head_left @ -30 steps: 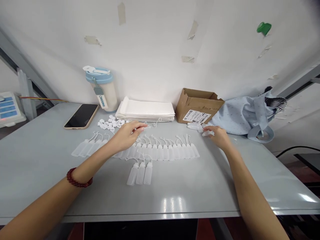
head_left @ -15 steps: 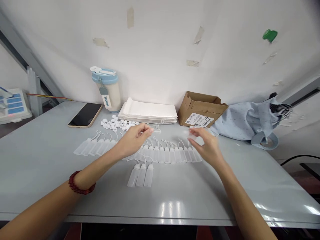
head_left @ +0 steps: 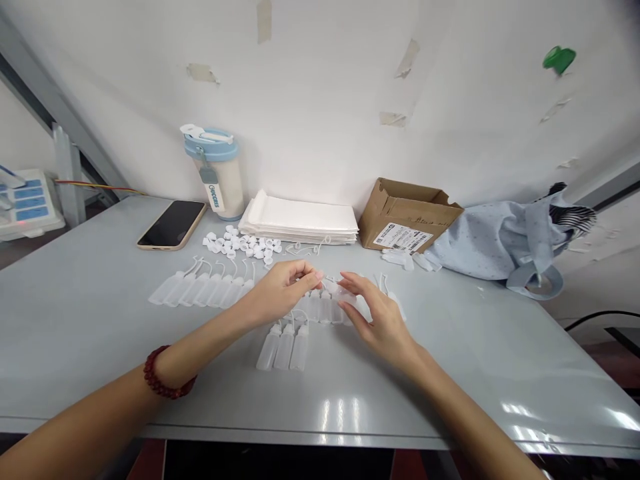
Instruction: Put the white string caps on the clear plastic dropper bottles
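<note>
Left hand (head_left: 285, 291) and right hand (head_left: 379, 319) curl inward over plastic bottles (head_left: 325, 308); whether they pinch anything, I cannot tell.

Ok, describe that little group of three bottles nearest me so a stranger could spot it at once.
On the grey table, translucent plastic bottles lie in a long row. Just in front of it, below the left hand, three matching bottles lie side by side, set apart and closest to the table's front edge.

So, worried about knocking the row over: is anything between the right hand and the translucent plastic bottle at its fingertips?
Nothing visible: the fingers of the right hand appear to rest directly on the translucent plastic bottle, with no other object between them.
</note>
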Available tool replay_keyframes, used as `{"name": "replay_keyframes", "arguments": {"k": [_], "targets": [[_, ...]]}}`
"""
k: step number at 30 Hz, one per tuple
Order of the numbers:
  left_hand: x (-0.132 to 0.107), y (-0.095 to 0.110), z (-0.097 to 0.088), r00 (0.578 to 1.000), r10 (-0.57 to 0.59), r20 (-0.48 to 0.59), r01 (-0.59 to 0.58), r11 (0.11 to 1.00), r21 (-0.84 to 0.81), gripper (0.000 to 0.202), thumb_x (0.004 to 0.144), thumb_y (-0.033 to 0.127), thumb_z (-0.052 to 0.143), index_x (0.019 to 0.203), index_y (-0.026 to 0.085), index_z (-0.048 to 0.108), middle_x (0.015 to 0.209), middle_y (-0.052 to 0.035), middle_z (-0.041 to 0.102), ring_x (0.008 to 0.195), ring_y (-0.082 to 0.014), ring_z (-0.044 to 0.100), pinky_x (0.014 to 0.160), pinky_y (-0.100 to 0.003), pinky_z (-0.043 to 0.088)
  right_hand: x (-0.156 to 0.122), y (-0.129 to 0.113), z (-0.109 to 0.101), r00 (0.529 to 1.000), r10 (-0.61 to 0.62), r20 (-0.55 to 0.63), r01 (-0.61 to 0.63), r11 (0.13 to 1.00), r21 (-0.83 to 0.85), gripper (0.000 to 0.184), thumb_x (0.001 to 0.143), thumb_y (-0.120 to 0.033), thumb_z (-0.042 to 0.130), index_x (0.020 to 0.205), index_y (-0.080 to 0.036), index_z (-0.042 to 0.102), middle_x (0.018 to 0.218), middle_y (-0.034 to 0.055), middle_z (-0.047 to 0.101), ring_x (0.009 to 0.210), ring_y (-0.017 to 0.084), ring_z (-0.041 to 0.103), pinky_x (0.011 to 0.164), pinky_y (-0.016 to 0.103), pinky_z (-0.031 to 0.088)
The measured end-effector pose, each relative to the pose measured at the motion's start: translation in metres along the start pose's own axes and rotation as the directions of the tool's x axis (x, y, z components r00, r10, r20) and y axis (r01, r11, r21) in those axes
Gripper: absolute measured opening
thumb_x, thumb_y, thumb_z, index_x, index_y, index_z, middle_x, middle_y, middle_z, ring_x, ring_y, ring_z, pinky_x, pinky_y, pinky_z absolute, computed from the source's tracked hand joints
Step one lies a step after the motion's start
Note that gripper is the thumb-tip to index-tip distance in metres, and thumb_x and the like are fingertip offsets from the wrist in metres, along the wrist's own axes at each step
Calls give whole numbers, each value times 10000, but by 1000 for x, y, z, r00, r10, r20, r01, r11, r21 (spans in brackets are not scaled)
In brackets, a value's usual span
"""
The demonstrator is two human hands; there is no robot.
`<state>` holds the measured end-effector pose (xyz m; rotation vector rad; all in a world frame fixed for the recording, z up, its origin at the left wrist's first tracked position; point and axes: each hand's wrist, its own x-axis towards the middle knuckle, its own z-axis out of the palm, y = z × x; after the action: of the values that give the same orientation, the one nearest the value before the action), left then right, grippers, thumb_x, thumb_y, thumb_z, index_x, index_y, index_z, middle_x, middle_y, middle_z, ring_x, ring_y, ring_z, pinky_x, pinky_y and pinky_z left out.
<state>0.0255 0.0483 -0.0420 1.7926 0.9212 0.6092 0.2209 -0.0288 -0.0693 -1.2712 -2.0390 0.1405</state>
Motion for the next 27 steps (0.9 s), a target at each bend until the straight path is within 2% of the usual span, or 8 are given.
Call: {"name": "replay_keyframes", "arguments": {"k": [4,7,10,13,16,21,23,27], "targets": [[1,-1,0,1000,-12,6,12,1000,-3,335,880,460,459,756,180,595,765,-11,590,682,-137,504,549,-238,369,2,-1,-2,999,-47,-7,47,999,23,437,893,-85,494,1296,-241,429,1076,96,606,973,188,618,780,325,539],[-2,4,0,1000,5,23,-4,1000,-30,337,884,464,466,755,181,597,762,-7,593,690,-135,514,585,-245,401,4,-3,-4,1000,-13,-14,15,995,97,370,886,-93,509,1230,-229,505,1064,88,609,950,187,611,789,334,528],[-6,9,1,990,115,86,-107,990,-86,280,879,450,504,835,199,620,825,0,614,738,-134,549,643,-251,441,4,-8,-5,991,131,11,-129,955,267,309,874,-148,554,1170,-235,546,1029,62,625,884,179,634,781,344,529],[-9,9,6,964,264,33,-265,964,2,191,831,375,605,922,208,617,907,-4,632,795,-141,563,690,-265,457,4,-14,-5,941,323,100,-330,816,475,272,854,-228,599,1124,-237,561,1072,57,616,842,171,666,740,333,539],[-10,4,12,893,442,-90,-416,884,212,134,828,249,616,945,186,602,912,-23,634,841,-153,560,722,-282,452,4,-20,-5,880,438,184,-455,668,588,283,812,-287,652,1078,-229,573,1109,60,601,849,171,679,733,318,540],[-9,-5,19,751,653,-96,-579,722,379,114,864,147,571,976,164,581,932,-50,648,889,-162,565,772,-297,467,5,-25,-3,818,521,244,-530,518,671,302,762,-340,698,1011,-224,571,1014,31,619,809,159,685,732,304,538],[-9,-6,20,720,689,-81,-606,682,410,113,874,137,559,984,161,573,936,-56,654,894,-167,564,783,-308,473,6,-26,-3,801,539,261,-546,478,688,334,739,-362,717,1001,-219,567,982,27,624,797,162,685,741,313,540],[-10,-7,22,697,715,-51,-622,639,452,113,892,130,526,995,161,564,933,-64,654,900,-177,561,790,-326,481,7,-26,-3,776,564,283,-567,425,706,395,713,-410,730,1006,-218,549,1002,36,627,739,154,687,763,343,552]]}}
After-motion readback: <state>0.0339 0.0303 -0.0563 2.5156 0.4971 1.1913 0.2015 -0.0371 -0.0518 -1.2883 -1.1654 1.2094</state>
